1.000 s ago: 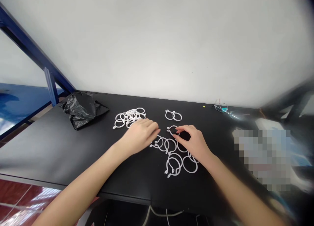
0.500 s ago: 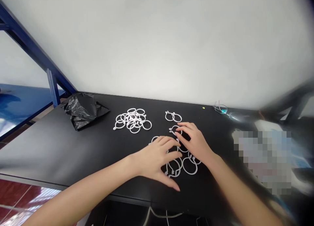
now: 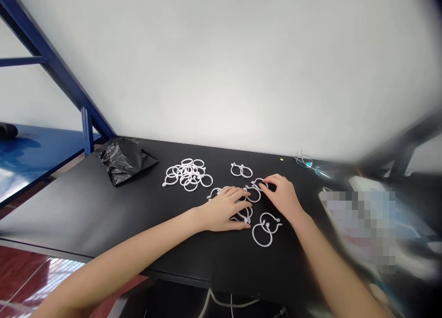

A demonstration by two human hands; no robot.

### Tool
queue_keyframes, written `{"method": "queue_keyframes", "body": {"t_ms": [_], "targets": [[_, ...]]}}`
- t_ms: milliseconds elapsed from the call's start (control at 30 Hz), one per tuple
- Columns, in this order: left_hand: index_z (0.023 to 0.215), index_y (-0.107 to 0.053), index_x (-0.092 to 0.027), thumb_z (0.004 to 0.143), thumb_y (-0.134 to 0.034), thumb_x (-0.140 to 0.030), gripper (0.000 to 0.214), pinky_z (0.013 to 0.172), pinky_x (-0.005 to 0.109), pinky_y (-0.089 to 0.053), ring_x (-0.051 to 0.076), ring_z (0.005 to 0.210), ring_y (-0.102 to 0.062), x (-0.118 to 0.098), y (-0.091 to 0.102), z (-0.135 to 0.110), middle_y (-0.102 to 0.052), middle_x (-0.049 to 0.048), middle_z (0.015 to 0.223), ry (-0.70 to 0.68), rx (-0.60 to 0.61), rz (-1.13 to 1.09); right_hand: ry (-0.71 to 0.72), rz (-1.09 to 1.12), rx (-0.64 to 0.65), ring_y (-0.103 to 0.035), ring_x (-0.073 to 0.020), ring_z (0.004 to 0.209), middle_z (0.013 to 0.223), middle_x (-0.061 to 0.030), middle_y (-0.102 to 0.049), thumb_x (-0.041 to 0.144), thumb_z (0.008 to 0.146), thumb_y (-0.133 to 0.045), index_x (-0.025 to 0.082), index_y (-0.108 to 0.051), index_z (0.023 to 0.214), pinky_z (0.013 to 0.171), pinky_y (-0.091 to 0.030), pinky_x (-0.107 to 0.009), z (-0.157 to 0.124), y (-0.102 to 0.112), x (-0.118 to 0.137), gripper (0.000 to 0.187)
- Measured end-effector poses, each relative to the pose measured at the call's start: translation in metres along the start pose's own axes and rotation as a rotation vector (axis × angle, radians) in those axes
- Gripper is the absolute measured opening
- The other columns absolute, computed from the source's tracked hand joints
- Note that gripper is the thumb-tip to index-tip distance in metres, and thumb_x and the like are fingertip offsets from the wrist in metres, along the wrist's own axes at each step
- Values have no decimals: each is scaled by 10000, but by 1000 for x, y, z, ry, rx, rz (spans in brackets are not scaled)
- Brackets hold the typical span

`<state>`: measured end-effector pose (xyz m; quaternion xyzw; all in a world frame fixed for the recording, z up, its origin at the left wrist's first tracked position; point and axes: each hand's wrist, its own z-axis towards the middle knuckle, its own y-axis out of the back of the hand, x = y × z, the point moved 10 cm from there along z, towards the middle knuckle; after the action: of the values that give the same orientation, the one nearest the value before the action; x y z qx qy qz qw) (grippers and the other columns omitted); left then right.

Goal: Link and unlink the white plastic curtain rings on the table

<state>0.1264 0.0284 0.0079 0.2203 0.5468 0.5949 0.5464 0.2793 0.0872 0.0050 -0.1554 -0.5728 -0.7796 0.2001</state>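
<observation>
On black table below wall, left fingers spread, right fingers maybe pinching ring.

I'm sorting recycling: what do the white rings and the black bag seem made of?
White rings: likely moulded plastic, matte; thin, uniform, with small clip tabs. Black bag: probably thin plastic film, glossy; crumpled with shiny creases.

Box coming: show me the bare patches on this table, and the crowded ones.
Bare: the near-left stretch of black table between the crumpled black plastic bag and the left forearm; the near edge between both forearms. Crowded: the heap of white plastic rings and the loose rings around the left hand and right hand.
</observation>
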Motion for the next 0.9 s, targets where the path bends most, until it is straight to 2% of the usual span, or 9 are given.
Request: {"method": "queue_keyframes", "body": {"t_ms": [233,300,367,433,533,633,767,833,900], "targets": [[1208,-586,-189,814,-637,-589,564,1084,447,-366,285,1269,-470,6,4,28,-535,139,1344,13,-60,-73,-177,-32,-19,-617,-210,648,699,-57,-674,194,785,-561,181,-624,751,647,-470,-336,5,13,-46,73],[1232,-572,-195,813,-605,-633,607,1102,474,-334,297,1290,-449,20,13,31,-515,142,1371,122,-119,-59,-207,-49,-22,-614,-222,653,676,-64,-668,200,789,-555,187,-603,708,635,-447,-338,5,16,-53,96],[1332,-504,-190,840,-524,-676,692,1118,536,-281,344,1366,-360,44,19,30,-428,168,1459,306,-148,-2,-229,-55,-30,-616,-228,671,687,-70,-671,196,794,-545,193,-585,690,642,-434,-337,5,17,-56,111],[1442,-388,-188,843,-451,-726,808,1130,597,-214,395,1435,-223,66,13,30,-291,183,1549,439,-83,33,-250,-47,-42,-622,-230,684,705,-71,-677,202,803,-537,196,-577,709,651,-432,-334,5,18,-57,103],[1481,-332,-209,834,-404,-762,854,1153,602,-159,389,1469,-133,76,-5,38,-214,148,1591,433,51,-2,-263,-16,-54,-627,-229,688,717,-68,-683,218,812,-537,199,-571,726,667,-438,-333,4,17,-55,94],[1437,-405,-210,864,-386,-732,775,1161,588,-166,363,1468,-168,67,-10,47,-272,132,1574,379,74,-43,-265,23,-67,-635,-232,688,718,-70,-690,223,804,-548,200,-563,715,684,-445,-341,5,18,-54,93],[1390,-460,-185,902,-423,-654,677,1157,625,-132,366,1458,-205,35,12,48,-335,149,1542,333,-42,-23,-270,109,-86,-656,-224,659,706,-67,-703,233,803,-553,197,-558,719,694,-465,-346,5,20,-52,92],[1381,-473,-191,849,-519,-666,714,1166,579,-182,353,1443,-253,2,19,45,-368,151,1524,164,-64,-14,-264,169,-96,-662,-212,626,689,-60,-706,248,810,-551,196,-558,726,679,-481,-337,5,19,-48,99],[1362,-500,-192,796,-569,-695,761,1169,543,-210,350,1419,-308,-34,9,39,-412,162,1494,-60,31,17,-249,232,-121,-665,-200,598,688,-57,-710,269,820,-549,195,-557,741,659,-495,-327,4,19,-41,109]]}}
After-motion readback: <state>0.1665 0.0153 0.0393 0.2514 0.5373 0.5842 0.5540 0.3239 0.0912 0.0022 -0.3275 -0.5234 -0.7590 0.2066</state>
